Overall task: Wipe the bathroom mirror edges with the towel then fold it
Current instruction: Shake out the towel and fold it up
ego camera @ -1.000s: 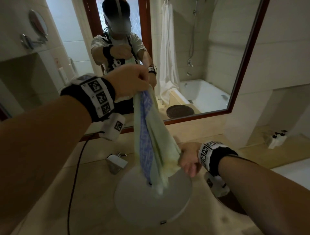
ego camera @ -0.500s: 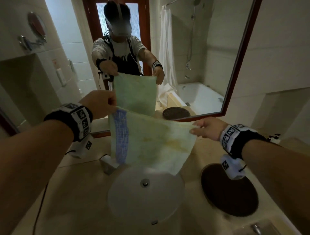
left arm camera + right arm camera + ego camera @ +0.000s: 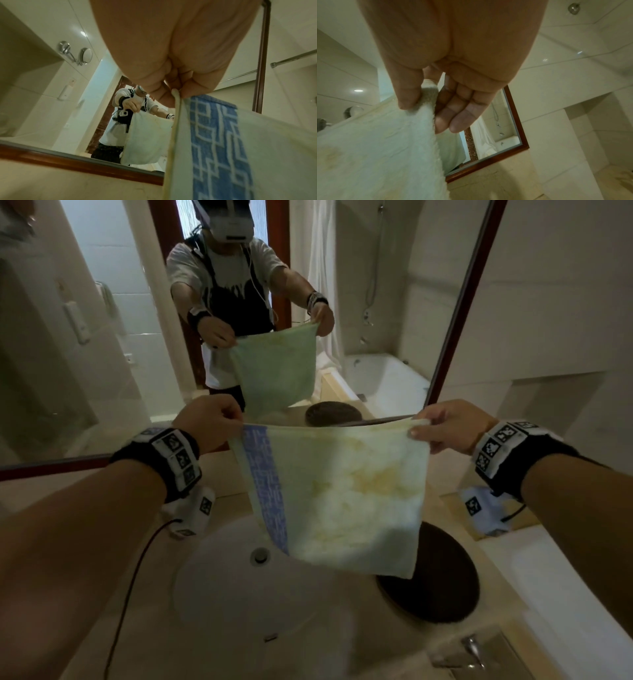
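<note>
A pale green towel (image 3: 342,494) with a blue patterned band and yellowish stains hangs spread flat above the sink. My left hand (image 3: 210,422) pinches its top left corner; in the left wrist view the thumb and fingers (image 3: 173,86) clamp the towel (image 3: 257,155) hem beside the blue band. My right hand (image 3: 442,428) pinches the top right corner; the right wrist view shows the thumb (image 3: 408,93) pressed on the towel (image 3: 376,155) edge, other fingers straight behind it. The wood-framed mirror (image 3: 455,313) stands right behind and reflects the person and towel.
A round white sink (image 3: 239,594) lies below the towel in a beige counter (image 3: 85,645). A dark round mat (image 3: 442,587) sits to its right. A metal tap (image 3: 474,648) shows at the lower right. A black cable (image 3: 126,594) trails over the counter's left side.
The towel hung bunched from my raised left hand a second ago. My right hand took a corner and drew it out rightward; both hands now hold it level and stretched wide.
</note>
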{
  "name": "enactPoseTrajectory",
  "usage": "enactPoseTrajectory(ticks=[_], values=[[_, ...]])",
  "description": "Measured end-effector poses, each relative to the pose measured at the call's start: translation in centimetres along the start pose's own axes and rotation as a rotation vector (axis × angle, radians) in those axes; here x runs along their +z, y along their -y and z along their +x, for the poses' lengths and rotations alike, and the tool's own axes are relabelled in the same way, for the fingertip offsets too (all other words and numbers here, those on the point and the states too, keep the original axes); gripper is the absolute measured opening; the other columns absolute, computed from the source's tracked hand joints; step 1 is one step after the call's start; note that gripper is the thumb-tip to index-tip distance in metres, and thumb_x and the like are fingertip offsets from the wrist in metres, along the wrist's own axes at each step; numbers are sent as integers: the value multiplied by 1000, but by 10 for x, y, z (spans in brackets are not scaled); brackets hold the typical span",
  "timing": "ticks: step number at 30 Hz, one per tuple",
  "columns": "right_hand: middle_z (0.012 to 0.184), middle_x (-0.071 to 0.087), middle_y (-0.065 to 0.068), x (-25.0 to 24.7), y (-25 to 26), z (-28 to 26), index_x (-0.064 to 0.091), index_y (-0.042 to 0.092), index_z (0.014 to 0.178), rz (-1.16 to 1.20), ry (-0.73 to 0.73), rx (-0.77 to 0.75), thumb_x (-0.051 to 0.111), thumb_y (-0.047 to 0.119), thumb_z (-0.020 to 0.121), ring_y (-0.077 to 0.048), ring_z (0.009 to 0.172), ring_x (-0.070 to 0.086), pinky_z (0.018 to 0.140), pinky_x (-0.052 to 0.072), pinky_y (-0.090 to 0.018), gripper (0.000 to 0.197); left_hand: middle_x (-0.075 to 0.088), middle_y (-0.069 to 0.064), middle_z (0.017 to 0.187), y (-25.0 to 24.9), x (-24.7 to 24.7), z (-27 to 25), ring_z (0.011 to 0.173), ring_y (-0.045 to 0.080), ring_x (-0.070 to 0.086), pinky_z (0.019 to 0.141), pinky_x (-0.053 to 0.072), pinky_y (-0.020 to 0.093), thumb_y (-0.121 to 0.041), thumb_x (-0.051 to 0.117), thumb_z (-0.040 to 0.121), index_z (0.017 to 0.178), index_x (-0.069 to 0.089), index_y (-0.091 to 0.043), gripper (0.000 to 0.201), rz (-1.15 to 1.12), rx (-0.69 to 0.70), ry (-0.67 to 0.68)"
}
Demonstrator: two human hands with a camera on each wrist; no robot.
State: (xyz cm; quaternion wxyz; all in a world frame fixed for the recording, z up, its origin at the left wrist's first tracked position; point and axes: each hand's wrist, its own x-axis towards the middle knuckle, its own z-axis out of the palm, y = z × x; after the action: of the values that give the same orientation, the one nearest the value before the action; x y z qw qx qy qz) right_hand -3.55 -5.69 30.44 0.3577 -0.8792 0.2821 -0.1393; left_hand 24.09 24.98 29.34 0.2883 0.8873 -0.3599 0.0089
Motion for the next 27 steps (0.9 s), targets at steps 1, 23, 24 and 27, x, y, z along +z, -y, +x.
enactPoseTrajectory(ticks=[1,23,24,27], values=[[81,72,-16,0,-6,4,74,3,96,-5,-6,11,76,14,87,-26,75,67,67,61,-30,15,63,1,80,-2,6,5,80,23,58,69,43,30,-12,63,85,83,68,-15,6,-21,-12,-7],[77,59,1,65,-89,69,66,18,82,-260,224,166,73,-7,80,-16,73,55,58,41,-8,26,66,0,81,49,115,44,76,19,59,70,50,30,-10,66,80,71,58,-26,20,83,88,368],[79,61,2,76,-100,65,68,18,86,-310,282,196,74,-2,81,-13,73,56,58,39,-8,22,65,-1,80,57,130,37,74,17,57,67,47,27,-9,66,80,70,57,-26,21,93,76,434],[90,66,1,107,-128,62,69,23,95,-454,424,271,75,8,81,-16,85,60,67,42,-20,22,62,-1,77,83,171,27,70,14,52,61,39,23,-5,67,80,70,55,-27,26,57,27,555]])
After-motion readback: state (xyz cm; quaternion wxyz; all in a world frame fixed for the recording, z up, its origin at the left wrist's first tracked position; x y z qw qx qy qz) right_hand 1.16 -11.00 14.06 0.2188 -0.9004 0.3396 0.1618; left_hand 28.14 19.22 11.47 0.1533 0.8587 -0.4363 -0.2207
